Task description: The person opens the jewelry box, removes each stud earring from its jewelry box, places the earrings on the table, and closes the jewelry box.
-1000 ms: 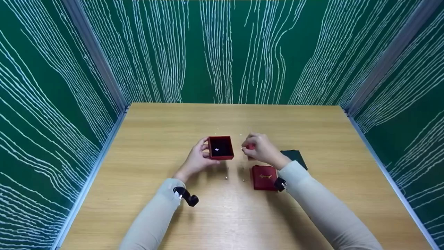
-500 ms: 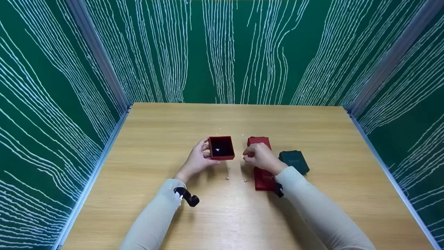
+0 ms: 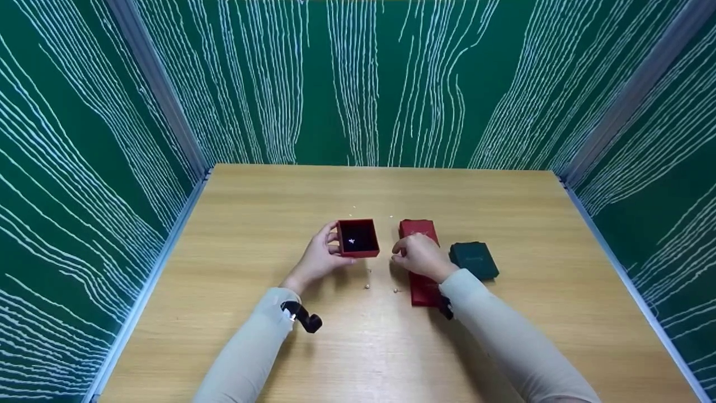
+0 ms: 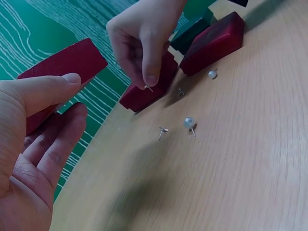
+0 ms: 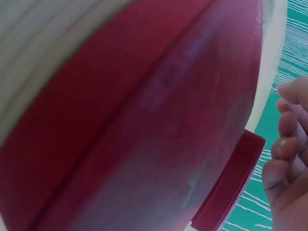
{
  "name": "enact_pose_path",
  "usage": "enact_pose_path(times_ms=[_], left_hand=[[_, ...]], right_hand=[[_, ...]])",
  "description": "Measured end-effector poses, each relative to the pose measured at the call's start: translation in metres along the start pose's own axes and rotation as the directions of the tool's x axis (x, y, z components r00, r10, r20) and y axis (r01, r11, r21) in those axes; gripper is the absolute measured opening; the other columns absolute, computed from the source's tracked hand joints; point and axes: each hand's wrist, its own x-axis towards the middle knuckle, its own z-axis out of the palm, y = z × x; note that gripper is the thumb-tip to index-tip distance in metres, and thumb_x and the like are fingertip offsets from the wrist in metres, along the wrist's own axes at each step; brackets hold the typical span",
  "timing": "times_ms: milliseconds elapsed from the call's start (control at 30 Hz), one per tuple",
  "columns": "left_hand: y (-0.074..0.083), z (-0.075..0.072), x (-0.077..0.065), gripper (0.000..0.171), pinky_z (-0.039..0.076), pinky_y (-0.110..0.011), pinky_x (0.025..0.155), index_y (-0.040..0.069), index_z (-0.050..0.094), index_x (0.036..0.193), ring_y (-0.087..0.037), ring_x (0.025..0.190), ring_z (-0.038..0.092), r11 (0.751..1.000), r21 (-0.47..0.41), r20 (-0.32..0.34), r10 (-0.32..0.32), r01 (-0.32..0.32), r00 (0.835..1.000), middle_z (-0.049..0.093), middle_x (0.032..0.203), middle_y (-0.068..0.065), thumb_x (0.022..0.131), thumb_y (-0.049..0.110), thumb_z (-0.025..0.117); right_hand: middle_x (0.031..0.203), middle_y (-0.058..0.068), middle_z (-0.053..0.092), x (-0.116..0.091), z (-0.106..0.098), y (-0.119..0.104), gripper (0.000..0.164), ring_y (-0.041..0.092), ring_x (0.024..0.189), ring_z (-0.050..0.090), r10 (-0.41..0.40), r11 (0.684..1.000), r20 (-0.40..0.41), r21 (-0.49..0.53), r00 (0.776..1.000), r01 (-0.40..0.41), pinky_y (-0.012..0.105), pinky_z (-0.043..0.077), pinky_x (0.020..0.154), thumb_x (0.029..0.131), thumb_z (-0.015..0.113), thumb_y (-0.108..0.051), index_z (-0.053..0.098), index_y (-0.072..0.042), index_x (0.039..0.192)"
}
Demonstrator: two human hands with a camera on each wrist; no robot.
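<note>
My left hand (image 3: pixel 320 258) holds a small red jewelry box (image 3: pixel 358 254) above the table, thumb on one side and fingers on the other. Its dark inside faces up, with a silvery star-shaped piece (image 3: pixel 351 241) in it. To the right, my right hand (image 3: pixel 420 257) pinches a tiny stud earring (image 4: pixel 148 88) between thumb and forefinger; the pin shows in the left wrist view. Below on the wood lie a pearl earring (image 4: pixel 189 122), a second pearl earring (image 4: pixel 212 74) and small silver studs (image 4: pixel 162 130). The right wrist view shows curled fingers (image 5: pixel 288 149) at its edge.
Beyond the right hand lies a closed red box (image 3: pixel 417 226), and a nearer red box (image 3: pixel 423 294) is partly under the forearm. A dark green box (image 3: pixel 474 261) sits right of them. Tiny light specks (image 3: pixel 391 216) dot the table farther back. Green, white-lined walls surround the table.
My right hand has come down a little toward me, uncovering the far red box and more of the green one. The left hand keeps the jewelry box in nearly the same place.
</note>
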Motion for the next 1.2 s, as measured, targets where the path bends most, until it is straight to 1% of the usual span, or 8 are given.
enact_pose_path(times_ms=[233,367,567,767,867,967,1100,1200], left_hand=[[0.000,-0.002,0.000,0.107,0.067,-0.035,0.098,-0.004,0.028,0.167,-0.036,0.110,0.077,1.000,0.013,-0.007,0.006,-0.006,1.000,0.063,0.143,-0.032,0.077,-0.016,0.086],[0.000,-0.002,-0.001,0.108,0.067,-0.033,0.096,-0.005,0.027,0.167,-0.033,0.109,0.077,1.000,0.001,-0.003,0.004,-0.004,1.000,0.064,0.142,-0.032,0.077,-0.016,0.086],[-0.003,-0.003,-0.001,0.107,0.067,-0.029,0.092,-0.005,0.027,0.167,-0.028,0.107,0.077,0.999,-0.033,-0.005,0.003,-0.003,1.000,0.064,0.140,-0.031,0.077,-0.016,0.085],[-0.004,-0.004,-0.001,0.108,0.067,-0.031,0.092,-0.005,0.027,0.167,-0.029,0.106,0.077,1.000,-0.007,-0.007,0.016,-0.016,1.000,0.064,0.141,-0.031,0.077,-0.016,0.086],[-0.004,-0.004,0.000,0.108,0.067,-0.032,0.093,-0.004,0.028,0.167,-0.029,0.106,0.077,1.000,0.000,-0.007,0.013,-0.013,1.000,0.064,0.141,-0.031,0.077,-0.015,0.086],[-0.004,-0.003,0.001,0.109,0.067,-0.032,0.095,-0.004,0.028,0.168,-0.029,0.107,0.077,1.000,0.003,-0.009,0.006,-0.006,1.000,0.064,0.143,-0.031,0.077,-0.015,0.087],[-0.003,-0.002,0.001,0.109,0.066,-0.034,0.098,-0.004,0.027,0.168,-0.030,0.108,0.076,1.000,0.009,-0.006,0.006,-0.006,1.000,0.062,0.144,-0.032,0.077,-0.015,0.086],[-0.002,0.000,0.001,0.109,0.066,-0.035,0.099,-0.004,0.027,0.168,-0.031,0.108,0.076,1.000,0.012,-0.002,0.012,-0.012,1.000,0.062,0.144,-0.032,0.077,-0.015,0.086]], right_hand=[[0.110,0.013,0.083,0.011,0.008,-0.006,0.023,0.029,0.098,0.076,-0.014,0.989,0.003,-0.145,1.000,0.015,0.049,0.065,0.100,0.097,0.082,-0.021,0.084,-0.007,0.115],[0.110,0.014,0.084,0.014,0.014,-0.007,0.022,0.031,0.099,0.079,-0.021,0.982,-0.012,-0.188,1.000,0.019,0.049,0.067,0.097,0.097,0.081,-0.020,0.085,-0.005,0.113],[0.105,0.013,0.084,0.016,0.019,-0.005,0.017,0.029,0.095,0.080,-0.031,0.977,-0.048,-0.212,0.998,0.020,0.048,0.068,0.090,0.096,0.078,-0.015,0.085,-0.004,0.107],[0.113,0.015,0.083,0.014,0.013,-0.004,0.023,0.030,0.100,0.079,-0.005,0.988,-0.030,-0.152,1.000,0.000,0.050,0.066,0.099,0.098,0.080,-0.020,0.084,-0.005,0.116],[0.110,0.014,0.083,0.011,0.006,-0.004,0.028,0.028,0.093,0.075,-0.002,0.995,-0.055,-0.104,0.998,-0.004,0.049,0.067,0.094,0.097,0.083,-0.023,0.083,-0.006,0.120],[0.108,0.014,0.082,0.007,-0.005,-0.005,0.030,0.025,0.086,0.071,-0.004,1.000,-0.072,-0.028,0.997,0.002,0.045,0.068,0.086,0.097,0.083,-0.020,0.081,-0.006,0.124],[0.116,0.014,0.080,0.000,-0.020,-0.007,0.032,0.026,0.093,0.073,0.002,0.998,-0.072,0.064,0.997,0.003,0.048,0.069,0.092,0.099,0.080,-0.017,0.079,-0.007,0.130],[0.119,0.013,0.080,-0.005,-0.029,-0.009,0.033,0.027,0.095,0.072,-0.009,0.996,-0.096,0.089,0.995,0.017,0.048,0.069,0.092,0.099,0.080,-0.018,0.078,-0.010,0.131]])
